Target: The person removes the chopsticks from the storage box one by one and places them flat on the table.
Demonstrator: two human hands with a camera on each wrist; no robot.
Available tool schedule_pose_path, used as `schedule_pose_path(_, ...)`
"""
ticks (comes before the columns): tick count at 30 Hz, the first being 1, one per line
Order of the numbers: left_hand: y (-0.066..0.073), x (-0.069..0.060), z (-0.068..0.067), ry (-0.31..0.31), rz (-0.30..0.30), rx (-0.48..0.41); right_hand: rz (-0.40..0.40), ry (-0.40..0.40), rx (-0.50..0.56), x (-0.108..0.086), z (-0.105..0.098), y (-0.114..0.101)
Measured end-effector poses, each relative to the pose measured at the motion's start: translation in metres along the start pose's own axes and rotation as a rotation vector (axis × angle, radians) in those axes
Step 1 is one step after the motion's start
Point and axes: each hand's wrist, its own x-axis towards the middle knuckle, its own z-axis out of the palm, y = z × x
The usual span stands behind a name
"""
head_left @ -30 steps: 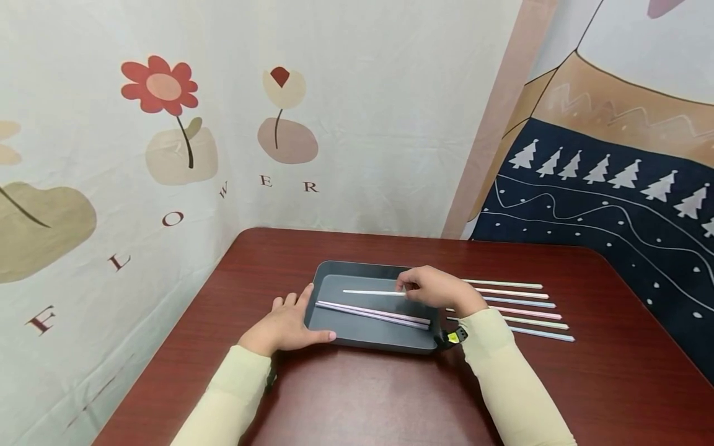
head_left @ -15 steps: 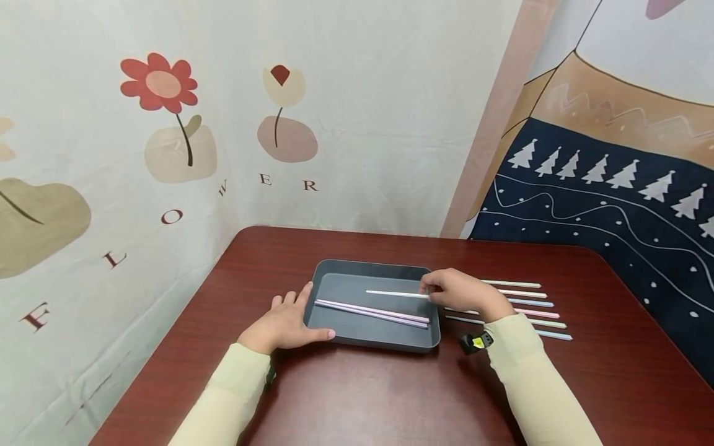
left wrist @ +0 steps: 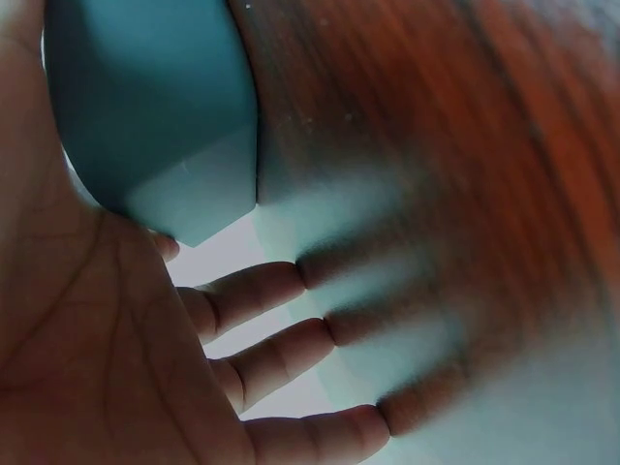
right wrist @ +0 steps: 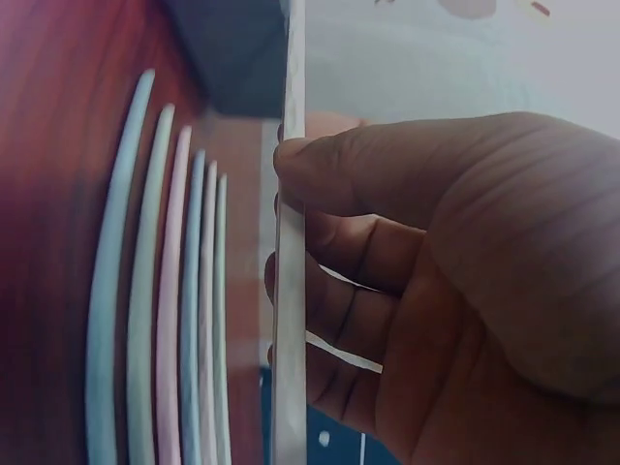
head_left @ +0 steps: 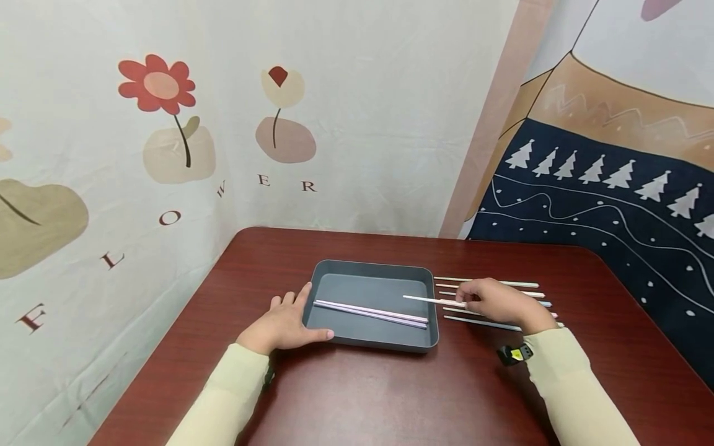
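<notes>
With thumb and fingertips my right hand (head_left: 496, 301) pinches a whitish chopstick (head_left: 424, 299). Its free end reaches left over the tray's right rim. The right wrist view shows the same chopstick (right wrist: 291, 252) running between thumb and fingers. My left hand (head_left: 286, 325), fingers spread, touches the left side of the dark grey tray (head_left: 357, 285); in the left wrist view its palm lies against the tray wall (left wrist: 208, 179). Inside the tray, a pink chopstick and a purple chopstick (head_left: 368, 314) lie close together. Beneath my right hand are several pastel chopsticks (head_left: 519, 284).
The reddish-brown table (head_left: 357, 396) holds everything. Those pastel chopsticks lie roughly parallel, right of the tray, partly hidden by my right hand. A printed curtain (head_left: 362, 124) hangs behind the table's back edge.
My right hand has moved right, carrying the whitish chopstick from over the tray to above the row of chopsticks. My left hand stays at the tray's left side.
</notes>
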Motion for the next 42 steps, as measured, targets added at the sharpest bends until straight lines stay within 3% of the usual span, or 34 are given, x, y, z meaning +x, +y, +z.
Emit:
schedule_pose_path(15, -0.002, 0.001, 0.002, 0.007, 0.01, 0.012, 0.048, 0.008, -0.016, -0.045, 0.001, 0.027)
schedule_pose_path(19, -0.002, 0.001, 0.001, 0.005, 0.0, 0.012, 0.022, -0.007, -0.017, -0.052, 0.002, 0.033)
schedule_pose_path(42, -0.002, 0.001, 0.002, 0.01, 0.006, 0.012, 0.026, -0.026, -0.079, -0.071, 0.011, 0.045)
